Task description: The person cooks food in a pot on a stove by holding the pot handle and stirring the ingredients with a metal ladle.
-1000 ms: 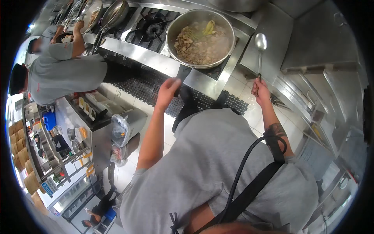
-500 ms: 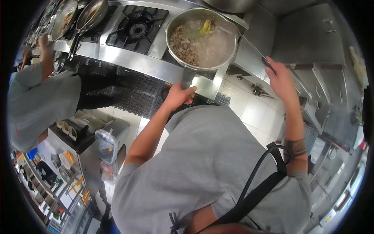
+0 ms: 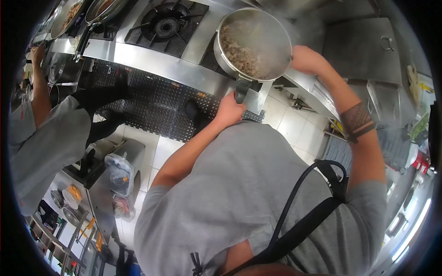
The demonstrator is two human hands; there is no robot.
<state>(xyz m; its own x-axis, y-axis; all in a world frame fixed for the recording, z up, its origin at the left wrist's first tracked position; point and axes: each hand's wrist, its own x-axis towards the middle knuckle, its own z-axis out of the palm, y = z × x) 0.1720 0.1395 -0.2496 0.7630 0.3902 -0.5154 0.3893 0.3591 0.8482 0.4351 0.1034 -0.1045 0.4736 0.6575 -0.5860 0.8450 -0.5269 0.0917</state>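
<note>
The pot lies ahead of the left hand, gripping its handle, and beside the right hand, hold unclear.

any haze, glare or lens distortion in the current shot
Head view: steam hazes the upper right of the pot; head view: glare brightens the steel stove edge; head view: fisheye curves the outer scene, with black corners.
</note>
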